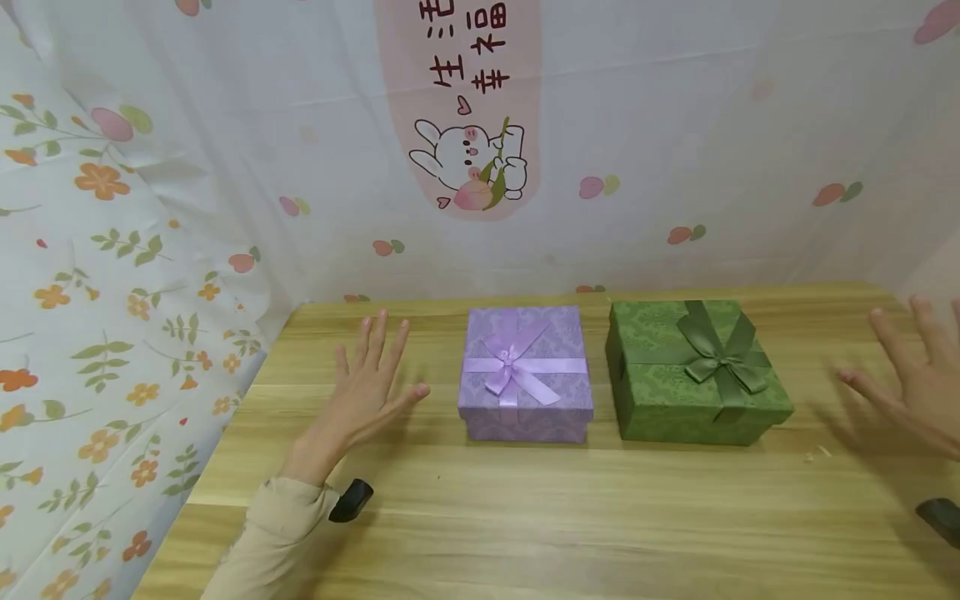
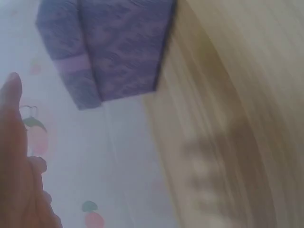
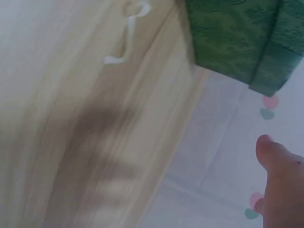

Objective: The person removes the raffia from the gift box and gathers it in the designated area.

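A purple gift box (image 1: 487,421) with a lilac ribbon bow stands on the wooden table, its lid on. To its right sits a larger green gift box (image 1: 675,427), also lidded and tied with a dark green bow. My left hand (image 1: 367,387) is spread with straight fingers, left of the purple box and apart from it. Beyond the green box's right side, my right hand (image 1: 926,383) is spread too, partly cut off by the frame edge. Neither hand holds anything. Each wrist view shows the nearest box's side and part of that hand.
A small translucent curled strip (image 3: 127,38) lies on the table right of the green box. Behind the wooden table (image 1: 525,517) hangs a white curtain (image 1: 637,125) with a rabbit print. Flowered cloth (image 1: 112,333) covers the left side.
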The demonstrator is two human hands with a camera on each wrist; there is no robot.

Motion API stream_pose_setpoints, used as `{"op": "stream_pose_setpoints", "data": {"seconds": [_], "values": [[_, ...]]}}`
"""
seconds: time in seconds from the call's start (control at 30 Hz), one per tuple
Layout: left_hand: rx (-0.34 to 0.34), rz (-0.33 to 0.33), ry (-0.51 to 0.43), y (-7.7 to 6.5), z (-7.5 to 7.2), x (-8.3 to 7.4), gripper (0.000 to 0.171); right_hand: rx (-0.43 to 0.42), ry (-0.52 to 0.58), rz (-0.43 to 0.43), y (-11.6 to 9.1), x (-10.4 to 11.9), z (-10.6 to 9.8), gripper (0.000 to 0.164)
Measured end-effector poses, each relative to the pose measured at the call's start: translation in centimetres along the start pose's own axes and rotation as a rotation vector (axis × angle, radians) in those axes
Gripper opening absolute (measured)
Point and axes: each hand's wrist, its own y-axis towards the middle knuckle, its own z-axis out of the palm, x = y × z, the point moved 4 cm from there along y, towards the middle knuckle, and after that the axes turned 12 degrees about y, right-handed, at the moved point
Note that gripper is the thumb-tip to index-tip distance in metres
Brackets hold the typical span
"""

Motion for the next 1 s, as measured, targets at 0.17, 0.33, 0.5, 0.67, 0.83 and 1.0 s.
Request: {"op": "stream_pose_setpoints", "data": {"seconds": [0.17,0.33,0.5,0.67,0.83,1.0], "values": [[-0.003,0.027,-0.109,-0.5,-0.8,-0.9,0.085,-0.057,0.059,0.019,0.3,0.5,-0.7,0.090],[-0.019,0.058,-0.221,-1.0,-1.4,-1.7,0.085,-0.066,0.151,0.015,0.4,2.5,-1.8,0.086],[-0.074,0.116,-0.341,-0.8,-1.9,-2.6,0.086,-0.083,0.093,-0.092,0.5,5.7,-3.3,0.087],[-0.138,0.142,-0.512,-1.0,-2.8,-3.4,0.091,0.045,0.215,-0.102,0.2,9.7,-3.1,0.070],[-0.123,0.163,-0.598,-0.9,-2.8,-4.2,0.090,0.092,0.562,-0.106,0.1,13.8,-2.7,0.065],[-0.111,0.180,-0.647,-0.9,-2.3,-5.1,0.091,0.108,0.818,-0.084,0.1,17.7,-2.5,0.056]]}}
